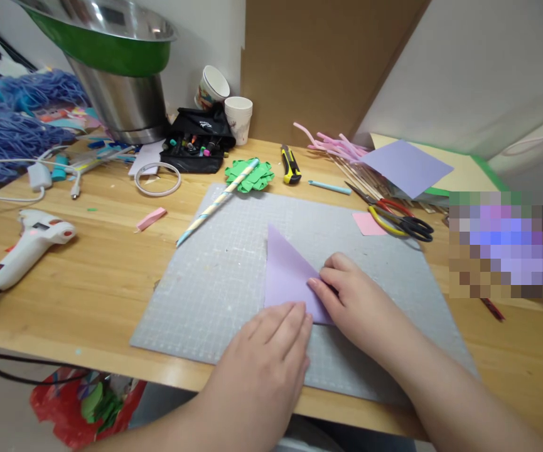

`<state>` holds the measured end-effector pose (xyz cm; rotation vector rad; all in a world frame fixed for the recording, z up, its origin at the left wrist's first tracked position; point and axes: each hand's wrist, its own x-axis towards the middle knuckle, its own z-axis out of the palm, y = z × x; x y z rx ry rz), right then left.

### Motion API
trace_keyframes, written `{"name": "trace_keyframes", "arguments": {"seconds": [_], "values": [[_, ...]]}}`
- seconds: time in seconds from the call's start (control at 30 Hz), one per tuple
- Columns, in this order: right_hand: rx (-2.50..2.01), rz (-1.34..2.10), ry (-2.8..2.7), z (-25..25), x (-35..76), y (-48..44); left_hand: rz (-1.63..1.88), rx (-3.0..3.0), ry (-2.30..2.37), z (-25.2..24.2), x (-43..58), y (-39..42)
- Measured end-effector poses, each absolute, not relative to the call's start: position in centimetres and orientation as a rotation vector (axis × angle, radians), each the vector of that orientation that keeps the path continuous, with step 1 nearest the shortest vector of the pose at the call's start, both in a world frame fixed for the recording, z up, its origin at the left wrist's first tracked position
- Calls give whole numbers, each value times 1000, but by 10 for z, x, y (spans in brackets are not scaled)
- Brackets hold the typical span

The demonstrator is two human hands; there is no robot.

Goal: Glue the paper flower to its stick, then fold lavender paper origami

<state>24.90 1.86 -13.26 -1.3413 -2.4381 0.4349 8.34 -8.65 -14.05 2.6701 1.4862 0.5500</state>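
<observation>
A sheet of purple paper (286, 275), folded to a triangle, lies on the grey cutting mat (224, 276) in front of me. My left hand (271, 351) rests flat with fingers stretched out over the paper's lower left edge. On the other side, my right hand (346, 289) is closed at the slanted edge, thumb and fingers pinching the paper. The paper's lower corners are partly hidden by my hands.
At the left lies a white hot glue gun (29, 248) with its cord. A striped paper stick (217, 202), a green paper piece (252, 177), a utility knife (290, 164) and scissors (400, 220) lie along the mat's far side. A steel bowl (106, 44) stands behind.
</observation>
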Motion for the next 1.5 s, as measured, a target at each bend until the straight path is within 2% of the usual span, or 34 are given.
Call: {"name": "trace_keyframes", "arguments": {"seconds": [0.33,0.77,1.07,1.5], "values": [[-1455,705,-2417,-124,249,19,502,2733,1480,-141,83,-86],[-1476,678,-2454,-124,249,21,560,2727,1488,-142,85,-85],[-1524,702,-2462,-122,247,21,832,2680,1660,-140,75,-94],[-1534,687,-2481,-122,247,22,789,2730,1616,-145,65,-100]]}}
